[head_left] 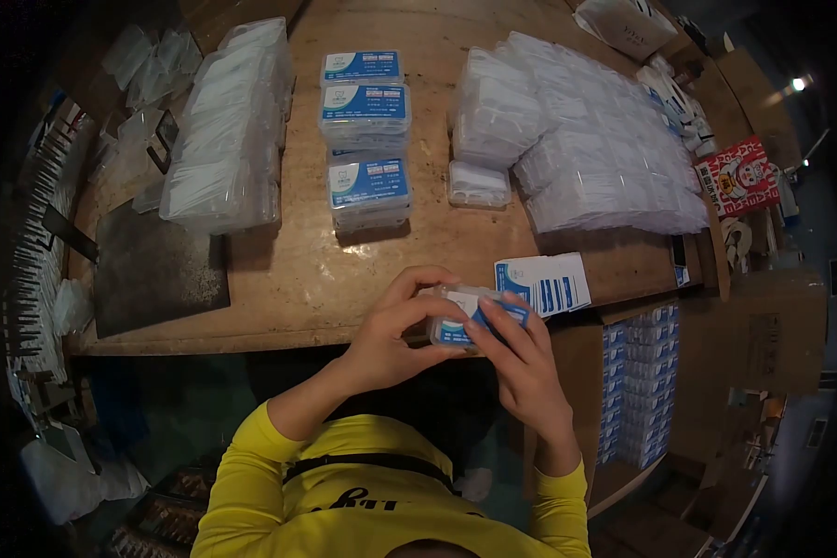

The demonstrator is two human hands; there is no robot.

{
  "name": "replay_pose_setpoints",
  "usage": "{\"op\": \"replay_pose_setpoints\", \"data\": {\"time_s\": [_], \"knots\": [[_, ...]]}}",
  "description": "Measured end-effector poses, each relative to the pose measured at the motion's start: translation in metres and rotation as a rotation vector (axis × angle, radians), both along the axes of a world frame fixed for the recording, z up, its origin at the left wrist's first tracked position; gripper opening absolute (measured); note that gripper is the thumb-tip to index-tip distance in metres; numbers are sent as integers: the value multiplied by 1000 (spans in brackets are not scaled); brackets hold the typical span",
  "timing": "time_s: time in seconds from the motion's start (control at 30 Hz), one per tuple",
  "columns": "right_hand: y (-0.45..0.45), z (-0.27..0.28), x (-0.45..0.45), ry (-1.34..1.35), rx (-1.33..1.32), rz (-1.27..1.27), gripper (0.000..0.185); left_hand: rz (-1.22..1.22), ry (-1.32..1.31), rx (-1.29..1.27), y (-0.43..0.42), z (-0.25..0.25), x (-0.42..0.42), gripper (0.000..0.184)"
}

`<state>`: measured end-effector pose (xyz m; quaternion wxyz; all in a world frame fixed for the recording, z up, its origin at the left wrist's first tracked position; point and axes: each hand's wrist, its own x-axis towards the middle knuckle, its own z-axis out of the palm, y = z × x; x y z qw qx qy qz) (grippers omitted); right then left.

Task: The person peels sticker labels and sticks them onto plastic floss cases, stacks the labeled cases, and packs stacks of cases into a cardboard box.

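Over the table's front edge, my left hand (395,330) grips the left side of a small clear plastic box (458,301) with a blue-and-white card on its top. My right hand (521,363) is on the box's right side, its fingers lying over the card and partly hiding it. Just behind my right hand, a stack of blue-and-white printed cards (567,279) lies at the table edge. Farther back in the middle stand stacks of clear boxes with blue cards (370,184).
Clear boxes (219,139) are piled at the left, and white-filled ones (604,139) at the right. A dark square mat (163,270) lies on the wooden table (288,288). An open carton (577,400) at the lower right holds blue-labelled boxes (640,386).
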<state>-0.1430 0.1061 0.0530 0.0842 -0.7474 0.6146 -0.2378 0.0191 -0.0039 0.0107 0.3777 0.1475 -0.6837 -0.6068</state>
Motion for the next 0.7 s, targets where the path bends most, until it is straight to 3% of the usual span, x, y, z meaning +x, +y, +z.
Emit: {"op": "replay_pose_setpoints", "data": {"time_s": [0.1, 0.17, 0.27, 0.4, 0.5, 0.6, 0.67, 0.7], "knots": [[-1, -7, 2, 193, 98, -124, 55, 130, -70, -158, -15, 1, 9, 30], [1, -27, -8, 264, 169, -243, 64, 196, -35, -105, -30, 7, 19, 31], [4, -49, -21, 292, 149, -320, 64, 387, 2, -154, -60, 16, 30, 33], [10, -69, -34, 328, 166, -382, 57, 636, -307, -441, -95, 15, 29, 29], [16, -79, -38, 328, 82, -365, 50, 852, -528, -869, -80, 18, 26, 25], [16, -81, -33, 208, -35, -290, 43, 734, -455, -850, -46, 14, 20, 22], [14, -73, -24, 177, -63, -284, 40, 303, -212, -281, -14, 0, 10, 19], [12, -69, -19, 160, -79, -278, 38, 55, -264, -78, -3, -7, 7, 17]]}}
